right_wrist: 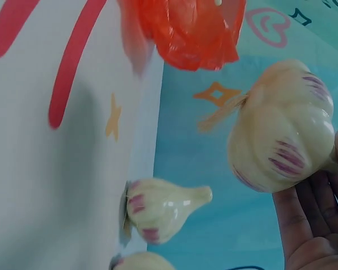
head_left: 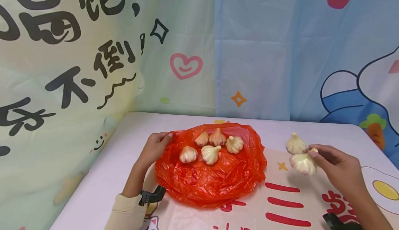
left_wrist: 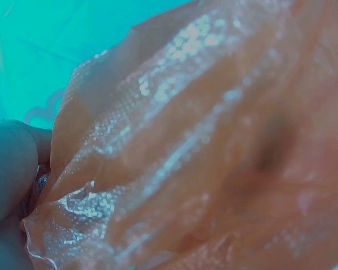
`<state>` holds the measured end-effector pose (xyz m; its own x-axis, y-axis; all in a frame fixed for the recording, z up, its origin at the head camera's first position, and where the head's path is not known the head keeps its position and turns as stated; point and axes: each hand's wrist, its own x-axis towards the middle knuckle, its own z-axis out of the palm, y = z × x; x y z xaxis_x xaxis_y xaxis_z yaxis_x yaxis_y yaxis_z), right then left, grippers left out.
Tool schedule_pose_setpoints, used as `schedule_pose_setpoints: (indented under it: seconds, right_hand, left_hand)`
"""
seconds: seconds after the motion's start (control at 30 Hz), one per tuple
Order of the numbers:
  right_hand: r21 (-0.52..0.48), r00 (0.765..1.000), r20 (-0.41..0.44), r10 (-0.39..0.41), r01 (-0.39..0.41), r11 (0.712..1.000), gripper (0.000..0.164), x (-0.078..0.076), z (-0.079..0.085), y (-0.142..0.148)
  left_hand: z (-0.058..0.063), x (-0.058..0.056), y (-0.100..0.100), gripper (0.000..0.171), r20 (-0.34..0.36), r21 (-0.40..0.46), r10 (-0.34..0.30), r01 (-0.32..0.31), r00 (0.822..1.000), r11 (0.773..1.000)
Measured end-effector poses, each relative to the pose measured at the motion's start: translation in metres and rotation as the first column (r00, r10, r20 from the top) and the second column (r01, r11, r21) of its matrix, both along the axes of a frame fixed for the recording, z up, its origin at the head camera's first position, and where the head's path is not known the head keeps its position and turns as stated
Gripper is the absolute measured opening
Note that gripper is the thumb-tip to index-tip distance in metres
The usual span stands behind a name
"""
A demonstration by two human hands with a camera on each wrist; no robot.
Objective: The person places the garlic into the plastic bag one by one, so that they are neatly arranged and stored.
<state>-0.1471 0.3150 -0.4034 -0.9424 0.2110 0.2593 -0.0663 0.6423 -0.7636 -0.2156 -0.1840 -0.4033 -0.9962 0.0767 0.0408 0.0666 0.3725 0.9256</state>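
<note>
My left hand (head_left: 156, 147) pinches the left rim of a red plastic bag (head_left: 215, 185). Several garlic bulbs, one of them a white garlic bulb (head_left: 211, 154), lie inside its wide mouth. In the left wrist view the bag film (left_wrist: 174, 146) fills most of the picture. To the right of the bag, my right hand (head_left: 338, 164) holds a garlic bulb (head_left: 303, 164) by its stem, above the table. Its purple streaks and dry roots show on the held bulb (right_wrist: 284, 129) in the right wrist view. Just behind it a second garlic bulb (head_left: 295, 143) sits on the table.
A further garlic bulb (right_wrist: 143, 262) shows partly at the bottom of the right wrist view. The white table (head_left: 96, 188) bears a printed mat (head_left: 280, 197) with red strokes. A printed curtain (head_left: 255, 50) hangs behind and at the left.
</note>
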Motion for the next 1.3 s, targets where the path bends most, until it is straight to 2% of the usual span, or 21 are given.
schedule_pose_setpoints:
  seconds: [0.17, 0.37, 0.73, 0.97, 1.3]
  right_hand:
    - [-0.036, 1.0, 0.003, 0.0, 0.0, 0.999, 0.045, -0.003, 0.002, -0.011]
    - [-0.028, 1.0, 0.015, 0.01, -0.009, 1.0, 0.047, -0.007, 0.003, -0.023]
    - [-0.11, 0.988, -0.083, 0.132, -0.141, 0.984, 0.037, -0.014, -0.003, -0.053]
    - [-0.126, 0.975, -0.119, 0.19, -0.205, 0.971, 0.031, -0.023, -0.004, -0.068]
    - [-0.11, 0.971, -0.122, 0.207, -0.221, 0.969, 0.032, -0.032, 0.003, -0.086]
  left_hand:
    - [-0.002, -0.001, -0.001, 0.031, -0.005, 0.001, 0.0, 0.0, 1.0, 1.0]
    - [-0.002, -0.001, 0.0, 0.032, -0.011, -0.004, 0.002, -0.002, 1.0, 1.0]
    - [0.003, 0.001, 0.001, 0.033, -0.001, -0.011, 0.001, -0.001, 1.0, 1.0]
    - [-0.002, 0.0, 0.0, 0.032, 0.004, 0.005, -0.007, 0.007, 1.0, 1.0]
    - [0.002, 0.001, 0.0, 0.033, 0.005, 0.009, -0.004, 0.004, 1.0, 1.0]
